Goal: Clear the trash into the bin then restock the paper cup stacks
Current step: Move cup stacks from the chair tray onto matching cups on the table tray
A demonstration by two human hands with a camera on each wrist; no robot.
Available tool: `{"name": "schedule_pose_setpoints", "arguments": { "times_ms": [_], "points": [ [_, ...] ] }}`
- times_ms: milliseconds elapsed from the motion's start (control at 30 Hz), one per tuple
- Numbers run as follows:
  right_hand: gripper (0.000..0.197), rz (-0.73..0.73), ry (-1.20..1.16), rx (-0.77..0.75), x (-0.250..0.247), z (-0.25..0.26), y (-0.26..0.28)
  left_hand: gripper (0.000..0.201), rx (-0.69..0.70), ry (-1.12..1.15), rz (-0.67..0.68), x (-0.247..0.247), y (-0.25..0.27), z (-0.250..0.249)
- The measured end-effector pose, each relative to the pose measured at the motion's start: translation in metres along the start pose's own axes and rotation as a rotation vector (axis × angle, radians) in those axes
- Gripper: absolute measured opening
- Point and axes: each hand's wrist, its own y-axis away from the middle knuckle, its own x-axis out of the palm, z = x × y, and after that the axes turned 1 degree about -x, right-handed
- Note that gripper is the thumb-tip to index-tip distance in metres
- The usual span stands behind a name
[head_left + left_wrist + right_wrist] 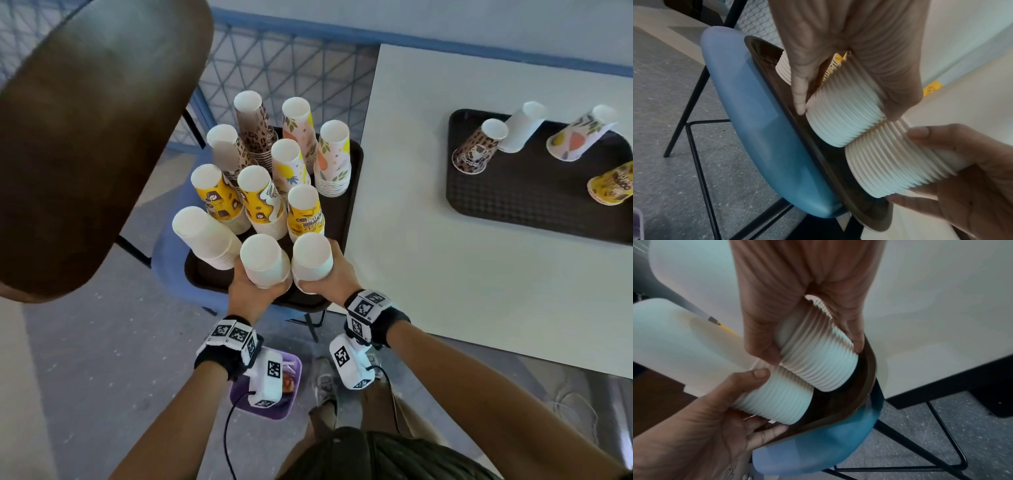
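Two plain white paper cup stacks stand upside down at the near edge of a brown tray [352,192] on a blue chair [764,123]. My left hand [258,291] grips the left white stack [265,260] around its lower rims [844,116]. My right hand [320,284] grips the right white stack [311,257] the same way [818,365]. The two stacks touch side by side. I cannot tell whether their bases rest on the tray or hang just above it. Behind them stand a third white stack [202,236] and several yellow, leopard-print and floral stacks.
To the right is a white table [445,240] with a second dark tray [520,202] that holds several short upturned cup stacks, one per pattern. A purple bin [291,394] with trash in it sits on the floor by my feet. A brown chair back [85,137] looms at left.
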Motion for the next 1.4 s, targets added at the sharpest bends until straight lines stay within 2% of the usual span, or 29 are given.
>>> {"name": "schedule_pose_setpoints", "arguments": {
  "times_ms": [100,200,300,433,533,700,867,967,1167,1267,1400],
  "points": [
    [0.083,-0.008,-0.023,-0.015,-0.011,0.0,0.007,0.098,0.025,0.002,0.032,0.0,0.005,0.002],
    [0.081,-0.045,-0.077,-0.024,-0.031,-0.002,0.014,0.096,0.061,-0.031,0.058,0.008,0.012,-0.006],
    [0.084,-0.081,-0.155,-0.012,-0.056,-0.008,0.017,0.101,0.136,-0.042,0.086,0.024,0.022,-0.026],
    [0.091,-0.165,-0.227,-0.003,-0.1,-0.025,0.015,0.094,0.247,-0.088,0.151,0.056,0.03,-0.064],
    [0.09,-0.265,-0.294,-0.006,-0.151,-0.033,0.014,0.097,0.295,-0.082,0.207,0.096,0.026,-0.096],
    [0.059,-0.347,-0.355,-0.085,-0.254,-0.049,0.011,0.099,0.339,-0.078,0.26,0.186,0.016,-0.156],
    [0.058,-0.404,-0.327,-0.149,-0.368,-0.065,-0.001,0.082,0.39,-0.081,0.303,0.286,0.024,-0.227],
    [0.047,-0.397,-0.277,-0.192,-0.43,-0.062,-0.018,0.086,0.406,-0.057,0.303,0.338,0.018,-0.266],
    [0.067,-0.389,-0.209,-0.169,-0.51,-0.049,-0.08,0.083,0.393,-0.038,0.22,0.399,-0.006,-0.331],
    [0.085,-0.388,-0.218,-0.156,-0.53,-0.038,-0.116,0.083,0.379,-0.031,0.2,0.411,-0.028,-0.355],
    [0.088,-0.356,-0.177,-0.167,-0.535,-0.036,-0.172,0.081,0.348,-0.079,0.195,0.417,-0.058,-0.377]
  ]
}}
